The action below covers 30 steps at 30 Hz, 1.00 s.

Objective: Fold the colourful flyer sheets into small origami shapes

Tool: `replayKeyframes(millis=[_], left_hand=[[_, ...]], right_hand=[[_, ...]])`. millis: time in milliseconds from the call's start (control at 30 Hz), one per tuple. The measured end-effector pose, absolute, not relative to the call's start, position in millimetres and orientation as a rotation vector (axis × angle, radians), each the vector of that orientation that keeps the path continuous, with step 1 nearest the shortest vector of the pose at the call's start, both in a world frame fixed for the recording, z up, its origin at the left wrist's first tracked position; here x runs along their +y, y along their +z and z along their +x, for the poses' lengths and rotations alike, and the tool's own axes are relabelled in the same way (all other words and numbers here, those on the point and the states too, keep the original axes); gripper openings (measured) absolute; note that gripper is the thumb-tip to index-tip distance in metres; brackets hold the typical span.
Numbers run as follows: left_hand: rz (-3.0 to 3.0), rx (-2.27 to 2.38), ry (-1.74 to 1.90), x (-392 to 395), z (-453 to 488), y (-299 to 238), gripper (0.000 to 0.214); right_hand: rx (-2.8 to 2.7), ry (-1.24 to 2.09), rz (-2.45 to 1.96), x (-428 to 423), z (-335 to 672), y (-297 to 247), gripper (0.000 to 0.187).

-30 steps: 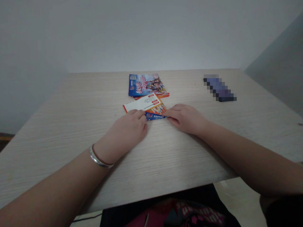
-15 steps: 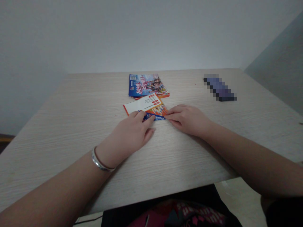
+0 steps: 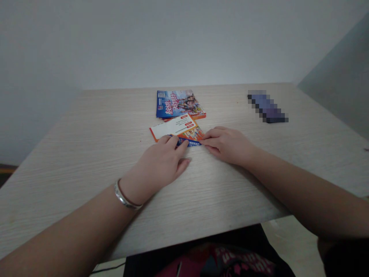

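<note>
A printed paper flyer, white and orange with a blue strip folded over along its near edge, lies in front of me on the table. My left hand rests on that strip with its fingers spread, the fingertips touching the paper and the thumb apart on the near side. At the flyer's right corner, my right hand pinches the end of the blue fold between thumb and fingers. Part of the fold is hidden under the left fingers.
Behind the flyer lies a stack of blue, picture-covered flyers, partly overlapped by it. A dark, pixelated flat object sits at the back right of the pale wooden table. A wall rises beyond the far edge.
My left hand has shifted slightly to the right along the fold. The right hand keeps its pinch at the corner, and the flyer lies almost unchanged.
</note>
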<state>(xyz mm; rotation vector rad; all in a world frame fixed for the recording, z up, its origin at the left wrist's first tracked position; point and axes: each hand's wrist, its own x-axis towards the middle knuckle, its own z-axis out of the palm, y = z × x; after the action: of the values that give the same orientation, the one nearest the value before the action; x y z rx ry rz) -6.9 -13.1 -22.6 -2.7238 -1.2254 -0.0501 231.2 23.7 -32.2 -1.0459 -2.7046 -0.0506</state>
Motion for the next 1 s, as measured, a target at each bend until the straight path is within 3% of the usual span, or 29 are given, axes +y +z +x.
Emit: replayKeyframes(millis=[433, 633, 1000], left_hand=[[-2.687, -1.297, 0.023, -16.4, -1.4, -18.4, 0.05], [-2.676, -1.314, 0.051, -17.3, 1.2, -13.1, 0.05], [-2.677, -1.32, 0.048, -17.3, 4.4, -10.6, 0.049]], right_hand=[[-2.687, 0.032, -1.038, 29.0, 233.9, -28.9, 0.026], [-2.591, 0.303, -1.084, 33.8, 248.3, -25.9, 0.042], [-2.719, -0.024, -0.889, 33.8, 247.7, -24.0, 0.032]])
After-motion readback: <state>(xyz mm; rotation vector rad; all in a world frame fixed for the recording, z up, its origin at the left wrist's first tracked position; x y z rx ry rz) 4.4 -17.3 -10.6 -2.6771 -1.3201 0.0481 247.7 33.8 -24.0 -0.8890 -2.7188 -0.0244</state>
